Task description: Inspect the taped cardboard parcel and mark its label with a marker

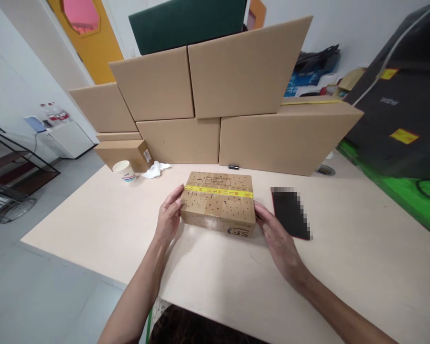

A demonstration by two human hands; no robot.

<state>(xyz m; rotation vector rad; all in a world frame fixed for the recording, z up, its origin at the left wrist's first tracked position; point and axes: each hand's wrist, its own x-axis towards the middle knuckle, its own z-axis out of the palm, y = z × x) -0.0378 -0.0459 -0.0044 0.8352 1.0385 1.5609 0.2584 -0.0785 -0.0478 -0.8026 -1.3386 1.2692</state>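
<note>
A small brown cardboard box [218, 203] with a yellow tape strip across its top lies on the pale table [93, 224] in front of me. My left hand [169, 217] is pressed flat against the box's left end, thumb on the top edge. My right hand [277, 239] rests against the right end, fingers stretched along it. Both hands clasp the box between them while it stands on the table.
A dark flat object [290, 212] lies just right of the box. A paper cup [124, 170] and a crumpled tissue [155, 169] sit at the back left. Large stacked cardboard boxes [236, 95] wall off the far edge. A black machine [401, 105] stands at right.
</note>
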